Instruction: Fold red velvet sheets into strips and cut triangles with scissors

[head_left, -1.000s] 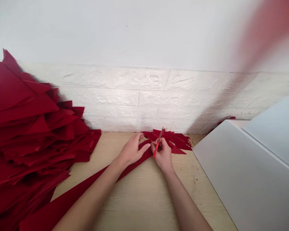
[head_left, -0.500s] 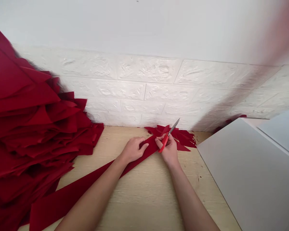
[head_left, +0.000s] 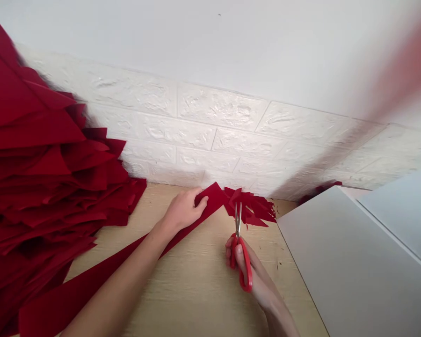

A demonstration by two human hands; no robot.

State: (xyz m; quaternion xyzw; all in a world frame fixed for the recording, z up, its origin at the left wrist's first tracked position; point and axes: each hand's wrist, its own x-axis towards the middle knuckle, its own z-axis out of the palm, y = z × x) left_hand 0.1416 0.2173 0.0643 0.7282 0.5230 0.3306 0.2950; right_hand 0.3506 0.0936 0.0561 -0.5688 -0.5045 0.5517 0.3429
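A long dark-red fabric strip (head_left: pixel 215 195) lies diagonally over the wooden tabletop, its pointed far end near the wall. My left hand (head_left: pixel 185 209) is closed on the strip a little short of that end, thumb on top and fingers curled over the far edge. Red-handled scissors (head_left: pixel 244 267) are in my right hand (head_left: pixel 255 274), to the right of the strip and apart from it. Their blades point away from me, slightly parted. Just beyond the blade tips is a small heap of red fabric offcuts (head_left: pixel 254 208).
A tall pile of red fabric pieces (head_left: pixel 49 168) rises on the left. A white box-like panel (head_left: pixel 351 262) stands at the right, with more red fabric (head_left: pixel 319 191) behind it. The white brick-pattern wall (head_left: pixel 196 131) bounds the tabletop (head_left: pixel 196 290) at the back.
My right hand has come away from the strip toward me, and the scissors have turned from tucked in the palm to blades forward, parted. My left hand has shifted slightly left.
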